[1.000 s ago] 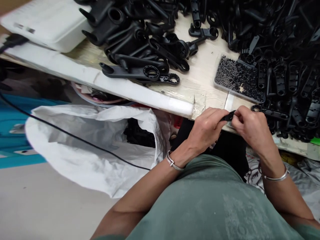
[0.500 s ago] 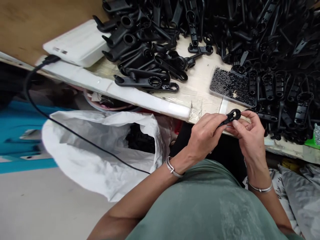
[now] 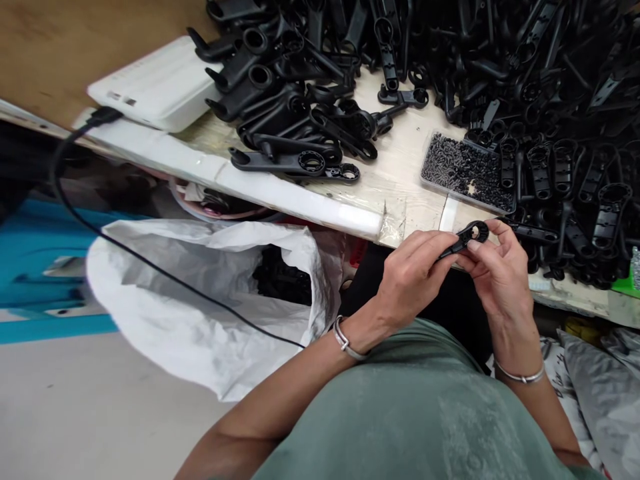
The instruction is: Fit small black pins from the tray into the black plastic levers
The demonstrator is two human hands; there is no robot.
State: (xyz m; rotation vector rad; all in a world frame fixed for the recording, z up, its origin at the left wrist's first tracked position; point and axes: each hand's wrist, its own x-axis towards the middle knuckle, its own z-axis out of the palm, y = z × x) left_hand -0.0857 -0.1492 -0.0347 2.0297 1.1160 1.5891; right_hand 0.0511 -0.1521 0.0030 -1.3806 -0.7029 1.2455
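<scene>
My left hand [image 3: 413,277] and my right hand [image 3: 495,270] meet at the near edge of the workbench [image 3: 400,173], both pinching one small black plastic part [image 3: 467,238] with a ring end that points up and to the right. The left fingers grip its stem, and the right thumb and fingers hold it just under the ring. A clear tray of tiny black screws [image 3: 465,172] lies just beyond the hands. Each wrist wears a metal bangle.
A big heap of black plastic parts [image 3: 525,80] covers the back and right of the bench. A white box [image 3: 157,87] sits at the left with a black cable [image 3: 125,253] hanging down. A white sack [image 3: 200,300] holding black parts stands open below the bench.
The view has swung up and settled. The hands lifted the part from the bench edge and turned it, so its ring end now shows between the fingers.
</scene>
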